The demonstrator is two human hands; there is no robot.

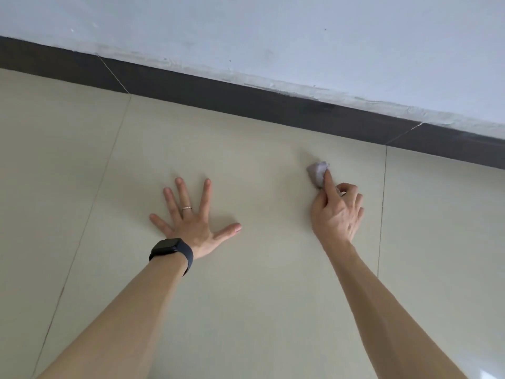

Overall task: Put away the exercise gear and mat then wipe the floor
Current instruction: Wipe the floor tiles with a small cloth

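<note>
Right of middle: right hand (337, 212) pinches small cloth (317, 172), pressing it on floor (259, 296). Left hand (191, 217) flat, fingers spread. No gear or mat seen; wiping looks underway.

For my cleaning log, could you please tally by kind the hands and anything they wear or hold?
Hands: 2, left hand and right hand
Cloth: 1, pinched by the right hand
Watch: 1, on the left wrist
Ring: 1, on the left hand
Total: 5
</note>
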